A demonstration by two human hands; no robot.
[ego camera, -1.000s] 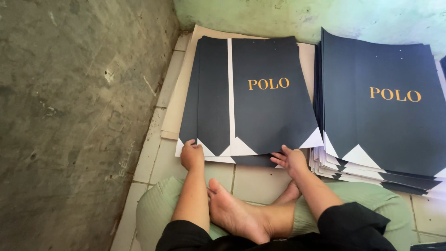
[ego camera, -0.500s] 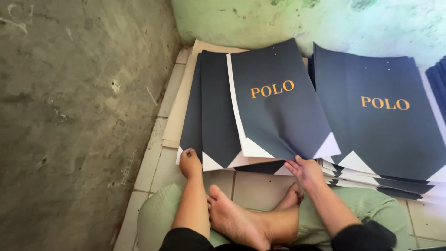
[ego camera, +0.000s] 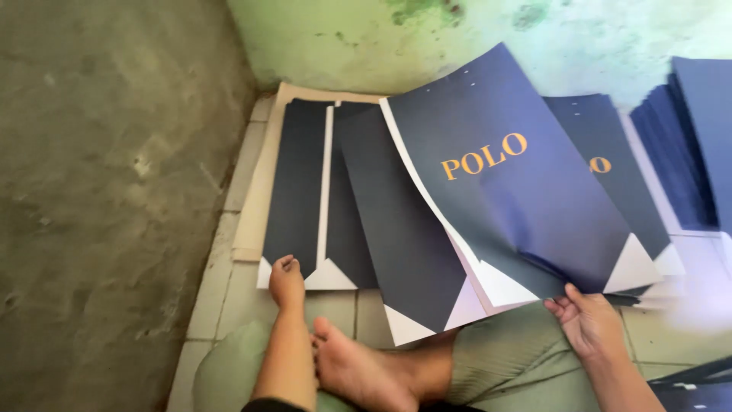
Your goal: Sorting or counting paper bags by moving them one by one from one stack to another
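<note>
Paper in a dark navy sheet (ego camera: 503,198), printed with orange lettering and cut with white triangular corners at its lower edge, is held up off the floor and tilted, its lower right edge gripped between thumb and fingers of the right hand (ego camera: 591,324). Beneath it a second dark sheet (ego camera: 404,236) is fanned out, and further left a flat folded sheet (ego camera: 305,191) is pressed down at its lower white corner by the fingertips of the left hand (ego camera: 286,278), which is curled narrow and holds nothing. These sheets are spread over a piece of beige cardboard (ego camera: 255,206) on the tiled floor (ego camera: 217,297). A stack of navy sheets (ego camera: 686,145) is seen at right, blurred. A bare foot (ego camera: 358,374) rests between the forearms.
</note>
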